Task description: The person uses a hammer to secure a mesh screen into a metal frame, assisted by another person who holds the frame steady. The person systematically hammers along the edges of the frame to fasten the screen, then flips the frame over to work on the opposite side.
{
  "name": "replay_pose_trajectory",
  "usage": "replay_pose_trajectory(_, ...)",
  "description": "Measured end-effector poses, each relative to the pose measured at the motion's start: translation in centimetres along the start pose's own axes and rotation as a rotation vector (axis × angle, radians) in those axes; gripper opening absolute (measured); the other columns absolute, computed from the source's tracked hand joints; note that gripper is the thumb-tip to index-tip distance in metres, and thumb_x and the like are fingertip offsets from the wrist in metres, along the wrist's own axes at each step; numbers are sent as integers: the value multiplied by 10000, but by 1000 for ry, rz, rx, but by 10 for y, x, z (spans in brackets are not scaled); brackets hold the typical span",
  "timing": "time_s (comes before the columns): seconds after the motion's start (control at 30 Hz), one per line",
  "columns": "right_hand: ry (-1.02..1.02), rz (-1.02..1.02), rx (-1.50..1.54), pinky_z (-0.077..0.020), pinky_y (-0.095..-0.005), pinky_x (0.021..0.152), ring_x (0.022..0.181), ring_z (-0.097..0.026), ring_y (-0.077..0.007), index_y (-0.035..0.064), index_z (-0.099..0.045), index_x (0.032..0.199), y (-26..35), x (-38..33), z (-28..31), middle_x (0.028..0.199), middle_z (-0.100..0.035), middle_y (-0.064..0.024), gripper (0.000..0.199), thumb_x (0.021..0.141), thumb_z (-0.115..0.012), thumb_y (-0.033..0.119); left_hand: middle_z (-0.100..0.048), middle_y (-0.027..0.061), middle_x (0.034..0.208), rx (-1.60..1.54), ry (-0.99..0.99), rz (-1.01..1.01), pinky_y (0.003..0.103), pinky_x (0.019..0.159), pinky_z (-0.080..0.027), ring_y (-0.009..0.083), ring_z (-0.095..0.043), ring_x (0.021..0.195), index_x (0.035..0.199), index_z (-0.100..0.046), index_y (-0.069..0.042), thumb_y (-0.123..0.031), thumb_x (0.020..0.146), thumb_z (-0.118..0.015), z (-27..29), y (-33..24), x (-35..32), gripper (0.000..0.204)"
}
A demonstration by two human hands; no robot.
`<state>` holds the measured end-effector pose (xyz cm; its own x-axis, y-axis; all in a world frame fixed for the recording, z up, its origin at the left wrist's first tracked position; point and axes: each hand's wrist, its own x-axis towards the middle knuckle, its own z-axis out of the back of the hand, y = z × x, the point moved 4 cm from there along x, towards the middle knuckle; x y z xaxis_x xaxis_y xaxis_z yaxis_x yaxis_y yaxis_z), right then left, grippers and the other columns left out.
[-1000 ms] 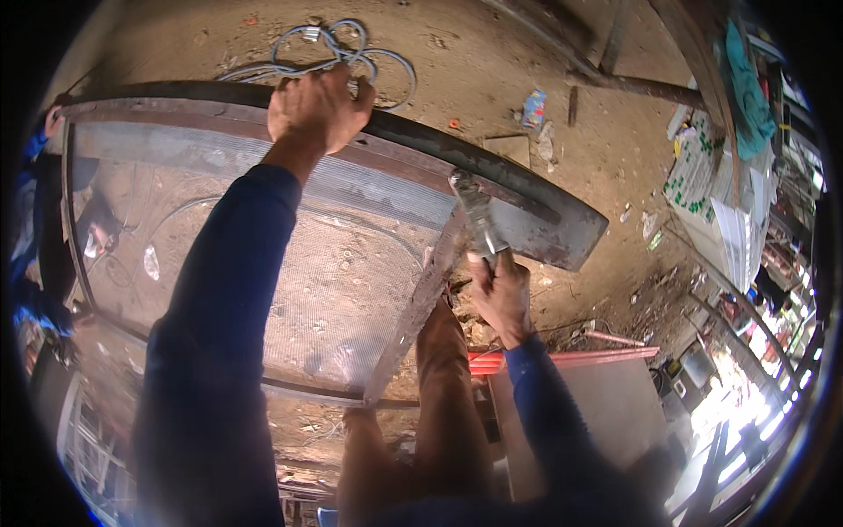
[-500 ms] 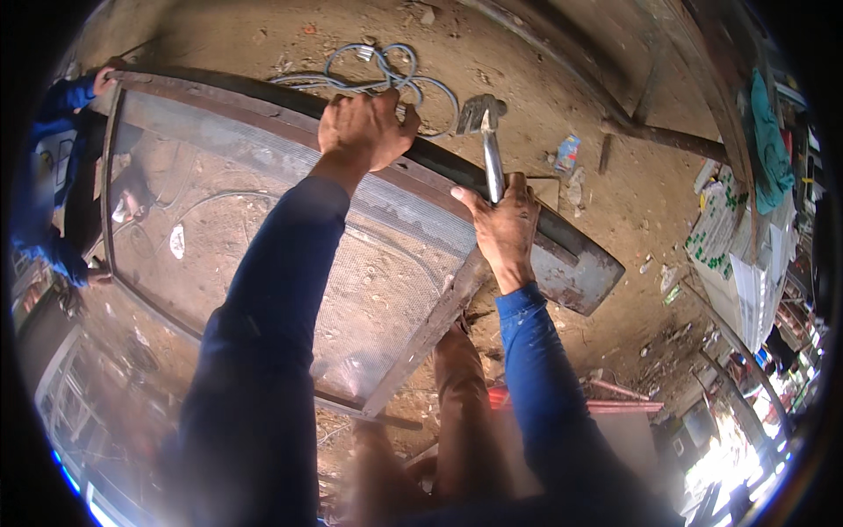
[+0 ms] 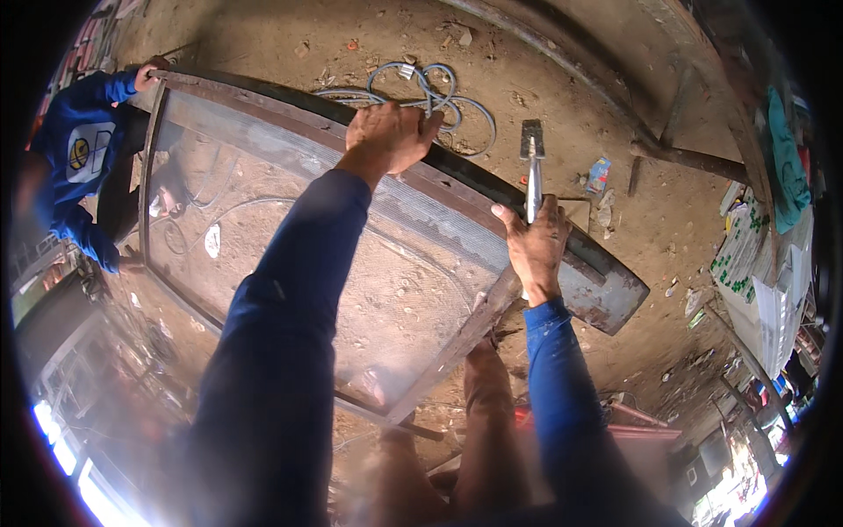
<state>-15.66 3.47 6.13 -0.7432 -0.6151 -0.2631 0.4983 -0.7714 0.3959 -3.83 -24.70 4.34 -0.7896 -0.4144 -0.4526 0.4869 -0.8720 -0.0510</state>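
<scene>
While the left hand, fingers curled, clasps the far edge of the mesh-covered frame, the right hand grips a metal-handled hammer.

You're getting glare lower left and lower right of the mesh panel; your left sleeve is looking blurred.

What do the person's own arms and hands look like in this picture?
Both arms wear long blue sleeves, the left sleeve looking darker than the right sleeve. Their cuffs end near the wrists. The left hand and right hand are bare: no gloves, and no watch shows.
</scene>
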Motion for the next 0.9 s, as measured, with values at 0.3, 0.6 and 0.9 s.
replay_pose_trajectory(0.3, 60, -328, 1041, -496, -319, 456, 543, -562, -110, 23, -592, 1217, 50, -113, -10, 790, -601, -6, 576, 1106, -637, 586, -768, 185, 1291, -284, 139, 209, 583, 1063, -536, 403, -727, 1220, 1210, -736, -162, -479, 1095, -476, 28, -1, 1, 425)
replay_pose_trajectory(0.6, -5, -702, 1794, -311, -268, 340, 400, -357, -65, 132, -535, 1018, 137, -150, -48, 587, -380, 59, 521, 1128, -550, 641, -807, 190, 1048, -275, 17, 192, 551, 959, -580, 419, -778, 1022, 1048, -724, -128, -496, 1083, -514, 21, -4, 7, 425)
replay_pose_trajectory(0.9, 118, -810, 1690, -322, -279, 321, 399, -389, -71, 129, -534, 977, 149, -143, -74, 590, -413, 48, 502, 1155, -524, 598, -805, 206, 1027, -246, 99, 190, 563, 928, -597, 441, -778, 1001, 1047, -715, -113, -479, 1096, -496, 23, -3, 11, 429)
